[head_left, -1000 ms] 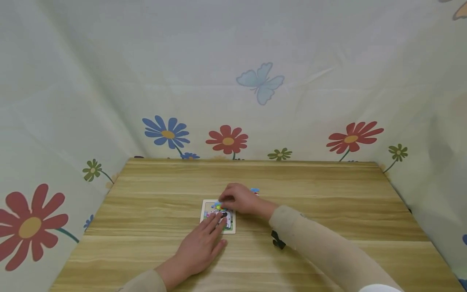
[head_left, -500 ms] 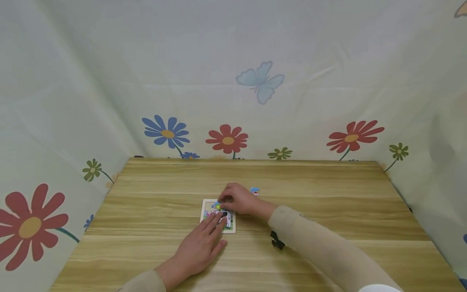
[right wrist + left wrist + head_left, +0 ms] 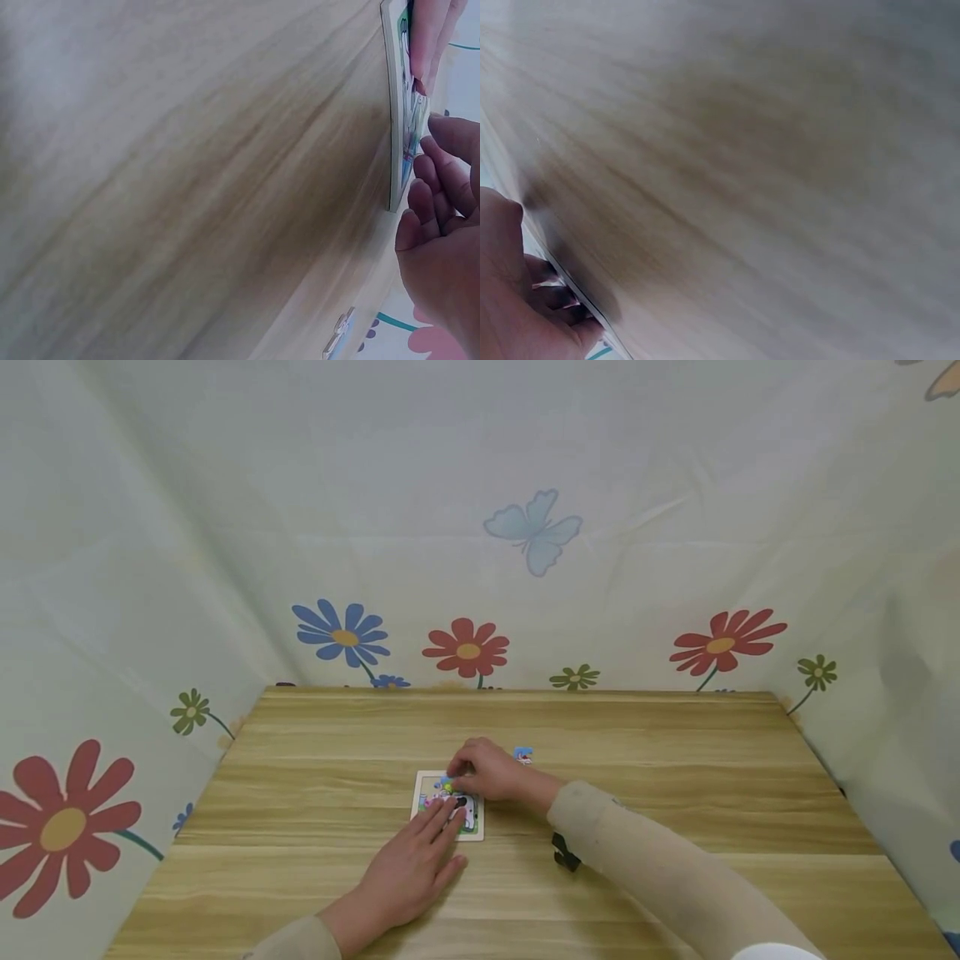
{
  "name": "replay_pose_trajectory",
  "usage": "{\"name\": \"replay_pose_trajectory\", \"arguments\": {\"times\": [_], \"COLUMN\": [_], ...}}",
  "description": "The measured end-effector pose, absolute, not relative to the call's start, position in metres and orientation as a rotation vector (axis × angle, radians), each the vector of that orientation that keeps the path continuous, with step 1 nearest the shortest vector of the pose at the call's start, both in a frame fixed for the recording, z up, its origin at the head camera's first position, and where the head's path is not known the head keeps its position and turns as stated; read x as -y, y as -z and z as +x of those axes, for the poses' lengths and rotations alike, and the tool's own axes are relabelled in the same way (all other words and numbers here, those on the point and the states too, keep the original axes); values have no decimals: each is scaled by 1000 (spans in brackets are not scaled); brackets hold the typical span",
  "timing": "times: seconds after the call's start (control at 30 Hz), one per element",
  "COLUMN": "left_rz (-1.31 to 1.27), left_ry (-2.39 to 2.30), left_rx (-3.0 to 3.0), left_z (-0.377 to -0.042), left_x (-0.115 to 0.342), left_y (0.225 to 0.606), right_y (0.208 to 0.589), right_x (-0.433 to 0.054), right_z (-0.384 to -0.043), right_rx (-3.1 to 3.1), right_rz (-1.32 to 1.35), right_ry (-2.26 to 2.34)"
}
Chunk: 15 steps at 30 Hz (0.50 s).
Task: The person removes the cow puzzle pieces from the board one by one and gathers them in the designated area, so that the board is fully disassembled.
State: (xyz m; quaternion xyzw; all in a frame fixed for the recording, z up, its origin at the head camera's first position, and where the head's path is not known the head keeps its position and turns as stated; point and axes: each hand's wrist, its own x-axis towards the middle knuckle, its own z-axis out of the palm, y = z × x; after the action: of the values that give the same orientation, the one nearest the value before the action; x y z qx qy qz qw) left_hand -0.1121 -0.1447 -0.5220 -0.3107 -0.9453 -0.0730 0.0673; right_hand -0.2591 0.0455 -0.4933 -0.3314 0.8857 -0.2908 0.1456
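A small jigsaw puzzle in a pale frame (image 3: 479, 831) lies on the wooden table, its picture showing a black-and-white spotted animal. My left hand (image 3: 408, 870) rests on the lower left of the puzzle with fingers straight. Over the upper right part, my right hand (image 3: 491, 770) pinches a blue and yellow puzzle piece (image 3: 447, 784) between thumb and fingertips, at the picture's surface. The piece is mostly hidden by the fingers. In the right wrist view, the right hand's curled fingers (image 3: 442, 180) are at the puzzle's frame (image 3: 396, 150), close to the left hand.
One loose blue puzzle piece (image 3: 523, 754) lies on the table (image 3: 637, 735) behind the right wrist. A black object (image 3: 565, 852) shows beside the right sleeve. Flower-printed fabric (image 3: 375, 527) hangs behind and at both sides of the table.
Both hands stay nearly where they were. The right hand and forearm have shifted very slightly left, with the fingertips still at the same piece.
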Motion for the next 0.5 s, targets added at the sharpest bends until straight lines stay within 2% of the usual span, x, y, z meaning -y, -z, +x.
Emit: {"name": "replay_pose_trajectory", "arguments": {"times": [0.5], "left_rz": [-934], "left_ry": [230], "left_rx": [2899], "left_z": [-111], "left_x": [144], "left_y": [519], "right_y": [494], "right_x": [-46], "right_z": [-260], "right_rx": [-2471], "right_rz": [-870], "right_ry": [956]}}
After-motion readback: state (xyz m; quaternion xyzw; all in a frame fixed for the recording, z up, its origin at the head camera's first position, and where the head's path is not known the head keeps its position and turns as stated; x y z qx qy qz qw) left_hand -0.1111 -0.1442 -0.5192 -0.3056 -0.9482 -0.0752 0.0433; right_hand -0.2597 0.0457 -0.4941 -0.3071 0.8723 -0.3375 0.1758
